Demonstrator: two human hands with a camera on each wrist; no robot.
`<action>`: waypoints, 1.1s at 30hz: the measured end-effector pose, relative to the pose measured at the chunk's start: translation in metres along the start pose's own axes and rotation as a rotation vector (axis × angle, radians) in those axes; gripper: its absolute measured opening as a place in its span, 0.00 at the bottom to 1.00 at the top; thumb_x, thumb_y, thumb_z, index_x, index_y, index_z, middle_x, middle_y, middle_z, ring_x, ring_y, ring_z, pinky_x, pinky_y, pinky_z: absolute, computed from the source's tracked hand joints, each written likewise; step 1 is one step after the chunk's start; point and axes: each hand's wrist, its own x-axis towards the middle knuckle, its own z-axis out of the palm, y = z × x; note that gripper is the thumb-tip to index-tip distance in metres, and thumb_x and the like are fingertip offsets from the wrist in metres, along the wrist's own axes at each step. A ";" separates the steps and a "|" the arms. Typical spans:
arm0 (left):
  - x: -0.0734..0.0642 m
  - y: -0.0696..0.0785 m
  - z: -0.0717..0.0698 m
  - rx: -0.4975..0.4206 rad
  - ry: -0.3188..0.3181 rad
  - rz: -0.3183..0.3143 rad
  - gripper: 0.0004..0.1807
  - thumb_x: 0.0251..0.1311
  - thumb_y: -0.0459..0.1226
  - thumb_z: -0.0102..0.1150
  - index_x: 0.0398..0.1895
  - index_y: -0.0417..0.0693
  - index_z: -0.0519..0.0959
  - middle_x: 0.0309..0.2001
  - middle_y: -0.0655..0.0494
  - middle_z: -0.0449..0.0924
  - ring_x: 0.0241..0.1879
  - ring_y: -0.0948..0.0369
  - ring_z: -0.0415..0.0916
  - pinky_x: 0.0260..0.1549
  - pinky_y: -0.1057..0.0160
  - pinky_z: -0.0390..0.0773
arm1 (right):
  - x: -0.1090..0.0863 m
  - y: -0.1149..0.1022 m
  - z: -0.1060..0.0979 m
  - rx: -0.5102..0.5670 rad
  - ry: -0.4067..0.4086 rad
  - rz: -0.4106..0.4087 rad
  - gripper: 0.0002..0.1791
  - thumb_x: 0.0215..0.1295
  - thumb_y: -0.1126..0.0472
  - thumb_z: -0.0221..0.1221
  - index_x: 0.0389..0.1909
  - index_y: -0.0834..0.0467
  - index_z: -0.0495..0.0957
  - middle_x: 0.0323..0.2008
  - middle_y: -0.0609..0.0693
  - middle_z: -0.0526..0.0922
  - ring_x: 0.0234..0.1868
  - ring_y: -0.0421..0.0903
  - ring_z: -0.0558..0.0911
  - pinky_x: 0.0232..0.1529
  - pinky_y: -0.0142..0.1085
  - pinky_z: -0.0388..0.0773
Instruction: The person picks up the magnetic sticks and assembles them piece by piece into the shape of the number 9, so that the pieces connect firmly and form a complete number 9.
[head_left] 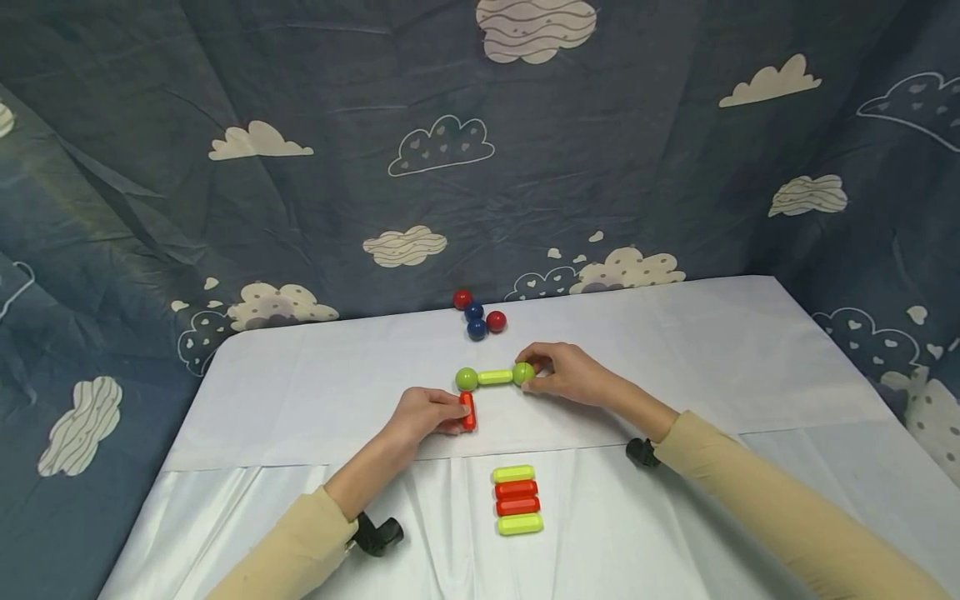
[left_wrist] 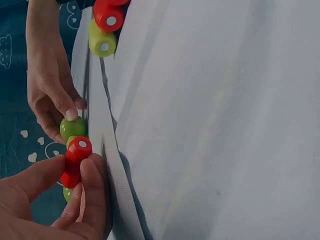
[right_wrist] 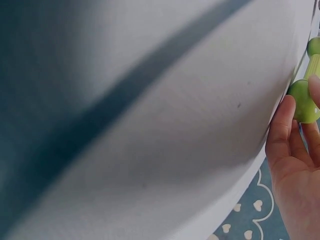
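My left hand (head_left: 427, 413) pinches a red rod (head_left: 468, 412) between thumb and fingers; the rod points away from me, its far end close to a green ball (head_left: 467, 379). In the left wrist view the red rod (left_wrist: 76, 162) shows a pale disc on its end. From that ball a yellow-green rod (head_left: 495, 377) runs right to a second green ball (head_left: 523, 373). My right hand (head_left: 566, 372) holds this second ball with thumb and fingers, also seen in the right wrist view, where the ball (right_wrist: 302, 102) is partly covered by the thumb.
Two red and two blue balls (head_left: 477, 330) cluster at the table's back edge. Nearer me lies a stack-like row of yellow-green and red rods (head_left: 517, 506), side by side. White cloth covers the table (head_left: 300, 392); a dark cloud-patterned curtain (head_left: 337, 192) hangs behind.
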 end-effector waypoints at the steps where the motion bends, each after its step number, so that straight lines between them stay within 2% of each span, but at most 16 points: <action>1: 0.001 0.001 0.000 -0.006 0.006 -0.015 0.12 0.58 0.33 0.67 0.42 0.33 0.82 0.30 0.49 0.85 0.25 0.62 0.82 0.33 0.65 0.82 | 0.000 0.000 0.000 0.002 0.000 -0.001 0.20 0.58 0.62 0.70 0.52 0.55 0.80 0.42 0.45 0.81 0.42 0.44 0.76 0.48 0.37 0.76; 5: 0.005 0.004 0.000 -0.008 0.012 -0.045 0.10 0.57 0.32 0.67 0.40 0.33 0.82 0.29 0.48 0.85 0.24 0.63 0.82 0.32 0.66 0.82 | 0.000 -0.002 0.000 0.009 -0.001 -0.011 0.20 0.58 0.62 0.70 0.52 0.56 0.80 0.42 0.45 0.81 0.43 0.45 0.77 0.48 0.38 0.76; 14: 0.009 0.006 0.001 -0.012 0.028 -0.047 0.11 0.59 0.32 0.66 0.41 0.32 0.80 0.29 0.46 0.84 0.20 0.63 0.80 0.27 0.66 0.81 | 0.002 0.000 0.000 -0.013 0.006 -0.010 0.20 0.58 0.61 0.70 0.51 0.55 0.80 0.41 0.44 0.81 0.42 0.44 0.76 0.46 0.36 0.76; 28: 0.006 0.004 0.005 -0.025 0.028 0.025 0.08 0.60 0.29 0.63 0.38 0.30 0.80 0.23 0.46 0.81 0.17 0.64 0.77 0.22 0.67 0.80 | 0.001 0.000 0.000 -0.012 -0.001 0.009 0.20 0.58 0.61 0.70 0.52 0.55 0.80 0.40 0.44 0.80 0.42 0.44 0.76 0.46 0.37 0.76; 33: 0.006 0.004 0.004 -0.044 0.017 0.029 0.08 0.59 0.29 0.63 0.38 0.29 0.81 0.22 0.46 0.81 0.17 0.64 0.77 0.21 0.67 0.80 | 0.000 -0.002 -0.001 0.003 0.002 -0.003 0.20 0.58 0.62 0.70 0.51 0.56 0.80 0.40 0.45 0.81 0.41 0.45 0.76 0.46 0.38 0.76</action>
